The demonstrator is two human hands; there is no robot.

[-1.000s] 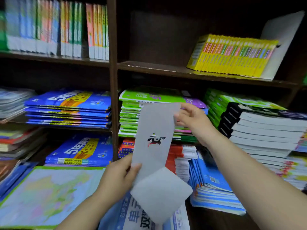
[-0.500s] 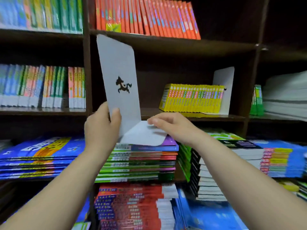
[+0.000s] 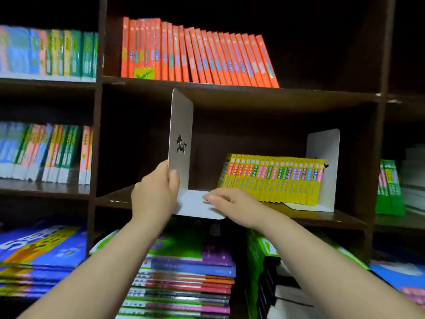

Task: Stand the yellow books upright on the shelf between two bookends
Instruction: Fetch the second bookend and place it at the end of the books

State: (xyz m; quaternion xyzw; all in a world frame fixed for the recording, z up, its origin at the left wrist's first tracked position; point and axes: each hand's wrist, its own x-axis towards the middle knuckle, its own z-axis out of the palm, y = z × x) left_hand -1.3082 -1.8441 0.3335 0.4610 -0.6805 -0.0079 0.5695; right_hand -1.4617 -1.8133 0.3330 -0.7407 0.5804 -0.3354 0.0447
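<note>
The left bookend is plain white, with a small black horse-shaped figure in its upright plate. The right bookend is the same white, with a scrap of black figure at its edge. The yellow books have red, green, blue and pink label blocks on their spines. The shelf is dark brown. The orange books carry blue patches. The green books have yellow and pink labels.
</note>
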